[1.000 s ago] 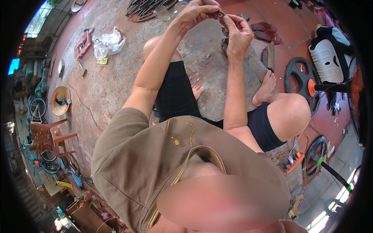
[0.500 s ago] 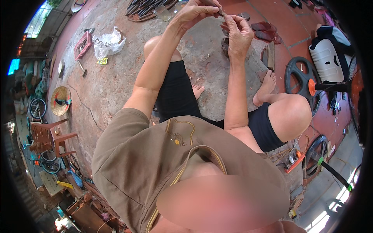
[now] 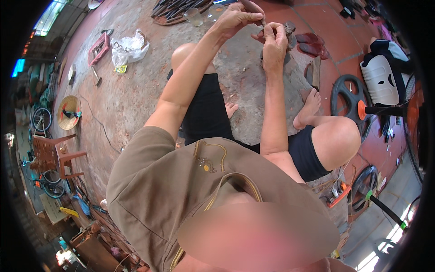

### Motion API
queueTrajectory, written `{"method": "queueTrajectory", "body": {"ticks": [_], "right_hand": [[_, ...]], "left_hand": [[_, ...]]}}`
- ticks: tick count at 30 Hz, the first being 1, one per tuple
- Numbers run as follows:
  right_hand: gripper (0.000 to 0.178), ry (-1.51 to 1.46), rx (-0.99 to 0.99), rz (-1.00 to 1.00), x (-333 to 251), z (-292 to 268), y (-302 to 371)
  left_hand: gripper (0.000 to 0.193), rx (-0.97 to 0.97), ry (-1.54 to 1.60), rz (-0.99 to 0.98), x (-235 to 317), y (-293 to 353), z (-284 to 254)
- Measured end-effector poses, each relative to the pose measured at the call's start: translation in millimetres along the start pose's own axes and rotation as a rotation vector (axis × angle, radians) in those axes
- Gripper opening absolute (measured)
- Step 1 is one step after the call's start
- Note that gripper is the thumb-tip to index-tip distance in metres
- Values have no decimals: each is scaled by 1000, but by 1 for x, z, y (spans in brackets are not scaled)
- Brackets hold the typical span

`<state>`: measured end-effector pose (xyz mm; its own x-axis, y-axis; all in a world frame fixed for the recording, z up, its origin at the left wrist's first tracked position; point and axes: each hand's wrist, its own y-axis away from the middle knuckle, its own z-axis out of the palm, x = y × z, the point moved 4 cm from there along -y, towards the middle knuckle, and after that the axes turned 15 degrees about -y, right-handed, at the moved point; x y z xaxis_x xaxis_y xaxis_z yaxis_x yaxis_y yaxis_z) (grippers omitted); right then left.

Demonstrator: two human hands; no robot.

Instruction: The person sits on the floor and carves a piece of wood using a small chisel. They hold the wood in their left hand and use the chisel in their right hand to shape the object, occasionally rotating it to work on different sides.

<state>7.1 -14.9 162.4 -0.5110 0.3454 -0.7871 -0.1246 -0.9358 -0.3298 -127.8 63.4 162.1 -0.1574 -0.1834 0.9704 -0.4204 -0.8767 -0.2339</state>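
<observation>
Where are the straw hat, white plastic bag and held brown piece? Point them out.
Straw hat (image 3: 66,104), head view: woven straw.
White plastic bag (image 3: 128,49), head view: crumpled middle.
Brown piece (image 3: 248,6), head view: wider upper part.

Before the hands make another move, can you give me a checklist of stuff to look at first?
1. Left hand holds the slim brown piece: ok.
2. Right hand grips its lower end: cannot tell; the fingertips are close to it.
3. Small hammer away from both hands: ok, it lies on the floor to the left.
4. Right foot covered: not ok, it's bare.
</observation>
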Motion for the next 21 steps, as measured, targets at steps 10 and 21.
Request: {"method": "queueTrajectory", "body": {"ticks": [10, 21], "right_hand": [[36, 96, -390, 264, 18, 18, 16], [13, 206, 151, -246, -46, -64, -33]], "left_hand": [[4, 367, 99, 94, 6, -15, -51], [9, 475, 16, 11, -9, 1, -54]]}}
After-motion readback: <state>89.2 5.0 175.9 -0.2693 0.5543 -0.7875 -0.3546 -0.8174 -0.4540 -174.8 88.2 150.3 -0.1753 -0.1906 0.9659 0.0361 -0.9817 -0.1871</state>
